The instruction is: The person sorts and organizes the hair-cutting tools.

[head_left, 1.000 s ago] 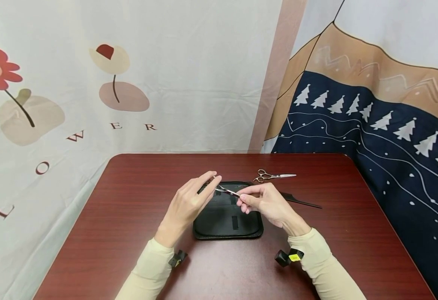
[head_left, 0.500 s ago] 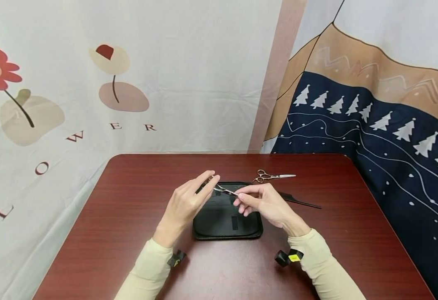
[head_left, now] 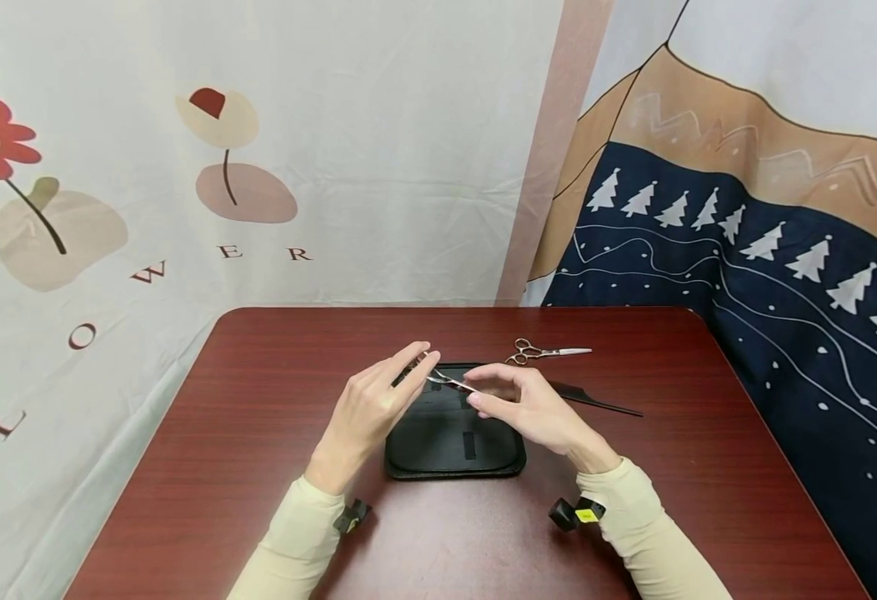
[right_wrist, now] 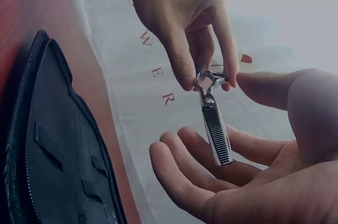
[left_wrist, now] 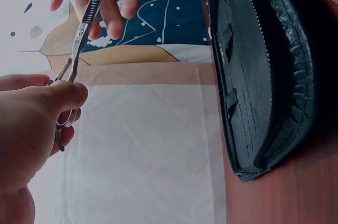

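My left hand (head_left: 374, 404) holds a pair of thinning scissors (left_wrist: 80, 39) by the finger rings, above the black case. Comb-like teeth run along the blade, and the blades look closed. My right hand (head_left: 536, 408) is beside the blade end, its fingers spread and the thumb apart from them. In the right wrist view the toothed blade (right_wrist: 215, 134) lies in front of the right fingers (right_wrist: 179, 168); whether they touch it I cannot tell. Below both hands the black zip case (head_left: 427, 450) lies unfolded on the table, with elastic loops inside.
Behind the case on the reddish-brown table (head_left: 296, 350) lies a second pair of scissors (head_left: 558, 352). A black tail comb (head_left: 607, 406) lies to the right, partly hidden by the right hand. Printed curtains (head_left: 408, 167) hang behind the table.
The right thumb and fingers, which were pinching the blade end, have opened and let go of it. The left hand keeps its hold on the scissors, nearly still.
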A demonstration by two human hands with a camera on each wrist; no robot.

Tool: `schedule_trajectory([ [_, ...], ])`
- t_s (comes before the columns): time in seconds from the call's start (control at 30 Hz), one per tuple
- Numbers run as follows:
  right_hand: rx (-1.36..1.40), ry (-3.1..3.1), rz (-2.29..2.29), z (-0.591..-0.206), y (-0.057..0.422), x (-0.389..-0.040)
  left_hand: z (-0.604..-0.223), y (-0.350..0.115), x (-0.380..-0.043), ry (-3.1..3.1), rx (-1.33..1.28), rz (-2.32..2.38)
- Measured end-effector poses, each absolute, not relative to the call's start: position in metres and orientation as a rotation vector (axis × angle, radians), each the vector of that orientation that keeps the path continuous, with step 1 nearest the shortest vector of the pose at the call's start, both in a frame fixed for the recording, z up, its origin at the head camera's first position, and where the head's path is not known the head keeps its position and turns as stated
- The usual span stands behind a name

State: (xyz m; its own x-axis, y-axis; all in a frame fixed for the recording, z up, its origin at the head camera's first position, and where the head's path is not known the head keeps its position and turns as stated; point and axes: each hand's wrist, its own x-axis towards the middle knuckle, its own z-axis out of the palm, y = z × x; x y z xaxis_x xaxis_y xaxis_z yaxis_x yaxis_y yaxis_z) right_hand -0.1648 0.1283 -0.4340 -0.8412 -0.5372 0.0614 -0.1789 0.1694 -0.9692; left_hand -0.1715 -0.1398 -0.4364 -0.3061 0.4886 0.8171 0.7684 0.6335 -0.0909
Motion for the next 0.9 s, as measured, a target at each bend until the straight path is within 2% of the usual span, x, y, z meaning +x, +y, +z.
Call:
schedule_trajectory([
  [0.9,-1.047,2.688,-1.449,-0.434,0.122,-0.164,-0.436,-0.150,-0.170,-2.090,-0.911,-0.416],
])
